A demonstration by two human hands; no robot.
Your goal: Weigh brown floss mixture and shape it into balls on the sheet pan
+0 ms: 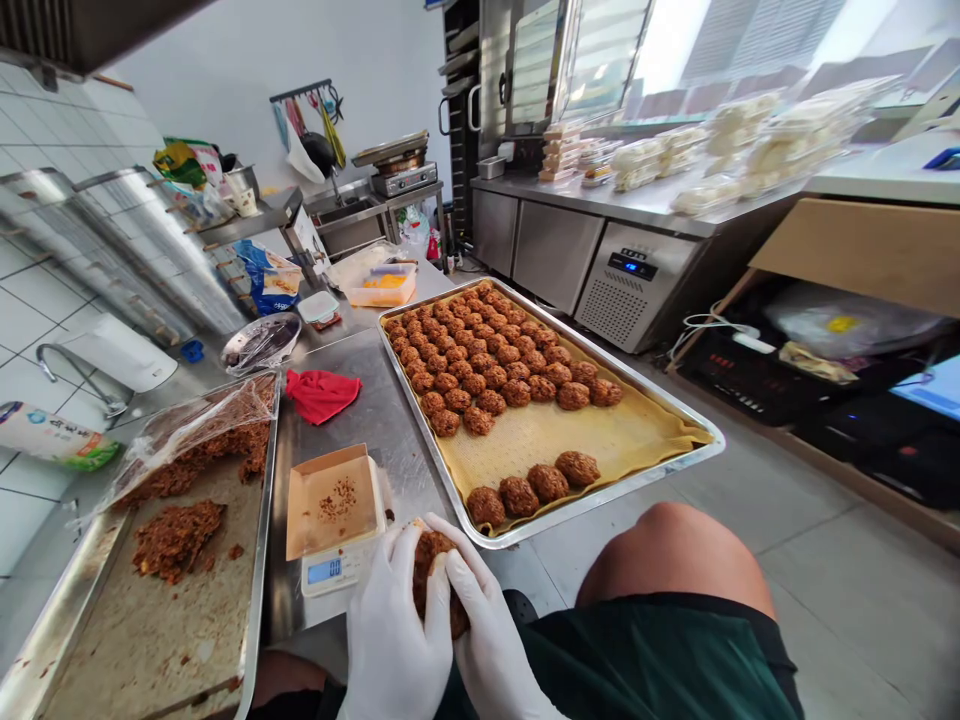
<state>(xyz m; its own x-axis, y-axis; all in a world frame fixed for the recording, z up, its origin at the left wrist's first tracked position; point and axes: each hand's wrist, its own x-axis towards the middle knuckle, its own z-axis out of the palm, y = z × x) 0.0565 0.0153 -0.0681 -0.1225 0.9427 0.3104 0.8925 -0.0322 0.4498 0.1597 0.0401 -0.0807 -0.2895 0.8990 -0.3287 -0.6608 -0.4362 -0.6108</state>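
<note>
Between my white-gloved hands is a brown ball of dough-like mixture (435, 578). My left hand (394, 615) wraps its left side and my right hand (487, 620) its right side, with fingers curved round it. Just beyond them sits a digital scale (341, 572) reading 0.0, bearing a brown paper tray (330, 500) with crumbs. To the right, a metal baking tray (559, 525) with a yellow mesh liner (525, 440) carries rows of brown balls (480, 350). On the left, a second tray (187, 650) holds loose brown mixture (178, 538), partly under plastic film.
A red cloth (322, 395) lies between the trays. Behind it are a film-covered bowl (262, 340) and a plastic container with orange contents (382, 285). A faucet (82, 375) stands at the left wall. Stacked clear boxes (660, 155) line the far right counter (555, 195).
</note>
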